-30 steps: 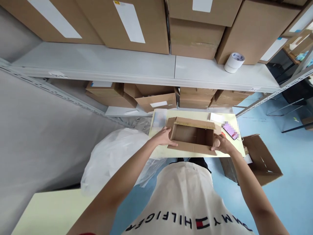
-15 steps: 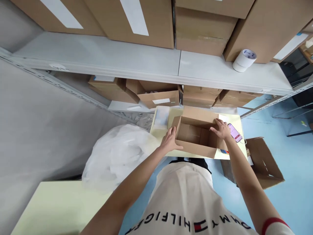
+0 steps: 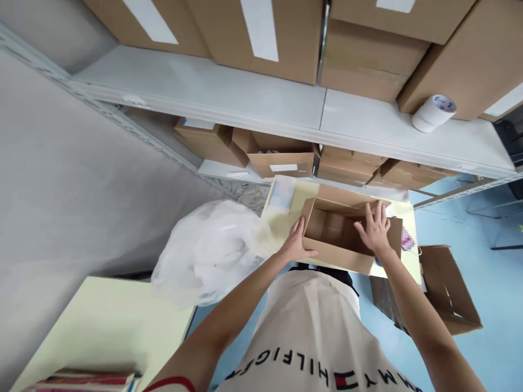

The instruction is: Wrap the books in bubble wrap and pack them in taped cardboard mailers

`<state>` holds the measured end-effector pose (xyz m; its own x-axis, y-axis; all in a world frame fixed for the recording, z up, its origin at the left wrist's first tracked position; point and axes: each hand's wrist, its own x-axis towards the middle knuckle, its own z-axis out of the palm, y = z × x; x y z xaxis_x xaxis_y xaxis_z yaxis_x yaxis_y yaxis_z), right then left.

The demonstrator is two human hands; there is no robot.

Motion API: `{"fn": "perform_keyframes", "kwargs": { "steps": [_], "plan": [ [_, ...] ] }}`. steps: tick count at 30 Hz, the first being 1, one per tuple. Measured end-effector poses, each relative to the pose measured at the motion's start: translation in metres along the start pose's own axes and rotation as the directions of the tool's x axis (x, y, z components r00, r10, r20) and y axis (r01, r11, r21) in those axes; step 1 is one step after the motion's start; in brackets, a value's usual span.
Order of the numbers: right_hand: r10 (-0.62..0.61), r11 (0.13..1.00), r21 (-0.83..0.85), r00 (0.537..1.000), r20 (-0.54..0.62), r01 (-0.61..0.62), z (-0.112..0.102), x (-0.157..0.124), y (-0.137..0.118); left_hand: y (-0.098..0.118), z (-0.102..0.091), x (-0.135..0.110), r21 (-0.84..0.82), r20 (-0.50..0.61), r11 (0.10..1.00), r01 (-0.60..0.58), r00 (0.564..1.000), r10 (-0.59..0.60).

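An open cardboard box [image 3: 339,253] stands on the small pale yellow table, its flaps folded outward and its visible inside bare. My left hand [image 3: 295,244] grips its left end, fingers along the left flap and thumb stretched over the front flap. Fingers spread, my right hand [image 3: 375,230] lies over the box's right end near the right flap; whether the palm presses on the cardboard I cannot tell. Just right of that flap a phone [image 3: 407,239] is partly covered.
A bulky white plastic bag [image 3: 208,250] sits left of the table [image 3: 298,201]. Another open carton [image 3: 449,288] is on the floor at right. Ahead, a metal shelf [image 3: 261,100] bears large cartons and white tape rolls [image 3: 433,113]. A second table [image 3: 122,321] is at lower left.
My right hand has lifted its fingers and spread them over the box's right end. The right flap now sticks out further, covering part of the phone. The camera view has shifted and tilted.
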<state>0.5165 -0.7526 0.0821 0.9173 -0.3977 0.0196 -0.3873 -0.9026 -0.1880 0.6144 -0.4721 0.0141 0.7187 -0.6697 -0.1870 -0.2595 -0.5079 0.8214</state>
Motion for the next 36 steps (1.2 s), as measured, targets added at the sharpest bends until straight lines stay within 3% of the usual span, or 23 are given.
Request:
{"fn": "perform_keyframes", "kwargs": {
  "steps": [2,4,6,8,11,13,16,20,21,24,26,31,36],
  "plan": [
    [-0.258,0.966,0.031,0.959,0.113,0.257,-0.004,-0.009,-0.046,-0.002,0.008,-0.004,-0.020,-0.010,0.999,-0.046,0.999,0.046],
    [-0.481,0.876,0.131,0.828,0.287,0.463,-0.001,-0.012,-0.090,-0.004,0.013,-0.006,-0.026,-0.020,0.993,-0.113,0.993,0.112],
    [-0.539,0.839,0.211,0.717,0.441,0.501,0.006,-0.009,-0.121,-0.010,0.013,-0.008,-0.012,-0.008,0.987,-0.163,0.987,0.163],
    [-0.520,0.852,0.261,0.669,0.532,0.454,0.015,-0.004,-0.136,-0.019,0.008,-0.014,0.007,0.018,0.984,-0.179,0.984,0.179],
    [-0.517,0.856,0.334,0.661,0.543,0.395,0.024,0.000,-0.135,-0.037,-0.006,-0.020,0.006,0.003,0.992,-0.128,0.992,0.128],
    [-0.540,0.841,0.373,0.662,0.520,0.392,0.028,0.000,-0.127,-0.051,-0.018,-0.016,-0.001,-0.091,1.000,-0.005,0.996,0.005],
    [-0.550,0.832,0.392,0.684,0.479,0.394,0.034,-0.005,-0.120,-0.072,-0.041,0.013,-0.006,-0.244,0.976,0.216,0.946,-0.211],
    [-0.560,0.821,0.404,0.708,0.430,0.404,0.041,-0.013,-0.119,-0.096,-0.067,0.078,0.003,-0.344,0.897,0.442,0.843,-0.414],
    [-0.567,0.816,0.406,0.708,0.422,0.411,0.042,-0.015,-0.119,-0.099,-0.069,0.093,-0.023,-0.379,0.815,0.579,0.749,-0.543],
    [-0.578,0.808,0.406,0.709,0.404,0.428,0.044,-0.018,-0.119,-0.103,-0.065,0.126,-0.033,-0.387,0.693,0.721,0.630,-0.673],
    [-0.573,0.811,0.402,0.715,0.400,0.425,0.044,-0.018,-0.119,-0.103,-0.057,0.137,-0.023,-0.411,0.672,0.740,0.606,-0.681],
    [-0.563,0.817,0.404,0.718,0.409,0.411,0.043,-0.016,-0.121,-0.105,-0.053,0.144,-0.056,-0.427,0.682,0.730,0.600,-0.677],
    [-0.554,0.823,0.399,0.728,0.403,0.405,0.047,-0.018,-0.121,-0.112,-0.061,0.134,-0.122,-0.294,0.745,0.656,0.693,-0.658]
  ]
}}
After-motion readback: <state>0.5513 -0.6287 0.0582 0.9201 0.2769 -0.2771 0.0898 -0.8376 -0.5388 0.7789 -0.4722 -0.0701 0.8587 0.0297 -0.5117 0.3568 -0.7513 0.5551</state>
